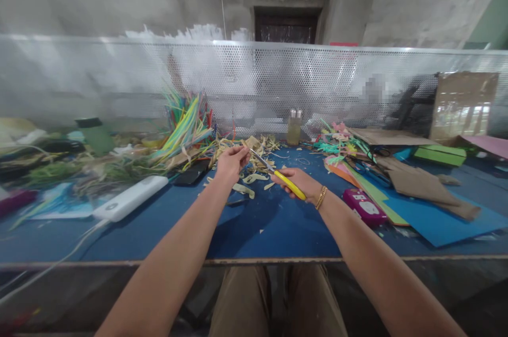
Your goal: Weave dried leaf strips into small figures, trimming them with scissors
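Note:
My left hand (232, 162) is closed in a pinch on a small pale strip of paper (243, 149), held above the blue table (270, 226). My right hand (298, 182) grips yellow-handled scissors (278, 173), whose metal blades point up and left to the strip at my left fingertips. A gold bracelet (321, 197) sits on my right wrist. Beige paper cuttings (248, 181) lie on the table under and behind both hands.
A white power bank (130, 198) and a black phone (191, 173) lie left. Coloured strips (186, 123) stand behind. A glass jar (294, 128), coloured paper sheets (428, 215), a pink case (363, 206) and a perforated metal screen (317, 83) lie right and behind.

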A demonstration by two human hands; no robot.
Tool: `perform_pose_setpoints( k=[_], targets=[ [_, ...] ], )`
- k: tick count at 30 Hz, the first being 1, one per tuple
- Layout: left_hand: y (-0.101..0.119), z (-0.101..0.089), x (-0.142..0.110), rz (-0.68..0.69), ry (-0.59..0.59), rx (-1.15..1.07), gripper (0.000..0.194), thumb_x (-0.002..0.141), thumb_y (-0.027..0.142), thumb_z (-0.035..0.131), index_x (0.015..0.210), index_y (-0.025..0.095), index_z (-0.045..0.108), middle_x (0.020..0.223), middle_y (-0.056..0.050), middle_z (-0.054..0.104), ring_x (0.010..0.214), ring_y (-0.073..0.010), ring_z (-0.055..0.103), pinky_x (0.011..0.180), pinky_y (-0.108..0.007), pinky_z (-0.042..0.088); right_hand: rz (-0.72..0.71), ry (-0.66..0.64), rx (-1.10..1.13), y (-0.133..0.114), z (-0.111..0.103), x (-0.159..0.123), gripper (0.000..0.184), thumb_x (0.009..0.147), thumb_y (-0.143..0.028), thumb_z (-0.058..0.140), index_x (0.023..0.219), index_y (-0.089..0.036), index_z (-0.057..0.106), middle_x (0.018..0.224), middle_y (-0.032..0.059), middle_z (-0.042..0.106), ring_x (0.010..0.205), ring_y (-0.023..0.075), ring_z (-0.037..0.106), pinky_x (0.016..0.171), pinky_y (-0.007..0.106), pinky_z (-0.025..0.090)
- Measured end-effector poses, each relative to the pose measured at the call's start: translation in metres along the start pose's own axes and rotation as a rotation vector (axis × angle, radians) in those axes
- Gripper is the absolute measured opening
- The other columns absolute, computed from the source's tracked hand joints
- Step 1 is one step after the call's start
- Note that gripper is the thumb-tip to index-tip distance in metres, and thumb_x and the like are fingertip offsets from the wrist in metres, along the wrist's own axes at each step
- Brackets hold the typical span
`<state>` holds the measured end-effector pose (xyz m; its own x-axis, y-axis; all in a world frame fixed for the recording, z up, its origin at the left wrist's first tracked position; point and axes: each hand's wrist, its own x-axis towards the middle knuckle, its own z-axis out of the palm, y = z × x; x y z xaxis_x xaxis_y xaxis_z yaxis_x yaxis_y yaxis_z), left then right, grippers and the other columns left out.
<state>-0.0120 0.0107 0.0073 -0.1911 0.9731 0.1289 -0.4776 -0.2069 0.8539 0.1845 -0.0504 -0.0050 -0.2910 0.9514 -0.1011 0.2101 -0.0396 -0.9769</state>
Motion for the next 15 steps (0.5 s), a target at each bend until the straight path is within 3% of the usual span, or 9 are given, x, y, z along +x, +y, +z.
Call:
perform_pose_setpoints(
  k=[15],
  targets=[
    [-0.0034,0.0032,-0.0025,0.026,0.025,0.009,0.015,0.063,0.009,0.073,0.07,0.012,0.06,0.058,0.001,0.06,0.051,-0.0064,0.056,0.055,-0.019,0.047,-0.004,-0.003,0.025,-0.0019,0.0021,-0.0022,0.045,0.063,-0.04,0.076,0.101,-0.018,0.065,0.051,-0.0072,0.047,0.037,0.0025,0.039,0.03,0.013,0.031]
  ],
)
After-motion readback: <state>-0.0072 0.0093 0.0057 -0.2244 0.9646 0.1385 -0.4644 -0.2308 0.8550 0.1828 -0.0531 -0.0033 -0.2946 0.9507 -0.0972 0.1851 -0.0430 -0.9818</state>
